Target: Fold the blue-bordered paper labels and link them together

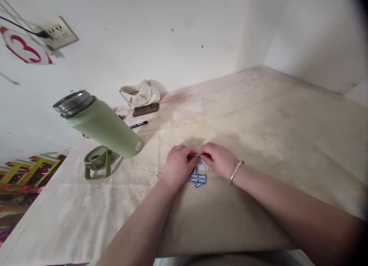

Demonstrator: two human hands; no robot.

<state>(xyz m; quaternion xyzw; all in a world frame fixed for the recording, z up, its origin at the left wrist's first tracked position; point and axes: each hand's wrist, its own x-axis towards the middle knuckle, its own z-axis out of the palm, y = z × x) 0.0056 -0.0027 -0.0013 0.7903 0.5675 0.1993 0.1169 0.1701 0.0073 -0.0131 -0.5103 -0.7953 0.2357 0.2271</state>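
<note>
Head view: left hand (178, 164) and right hand (220, 159) nearly meeting, fingertips closed on small dark-and-white piece (194, 155) held between them over table (258, 120) — exact shape too small to tell. White pieces (202, 165) just below right fingers; can't tell if touching. Blue-edged strips (197, 178) in loose pile, nearer wearer. To do well: pinch light, both ends level, small finger motions, wrists steady, clear of pile. Open green bottle (106, 126) well apart at left — likely no obstruction.
</note>
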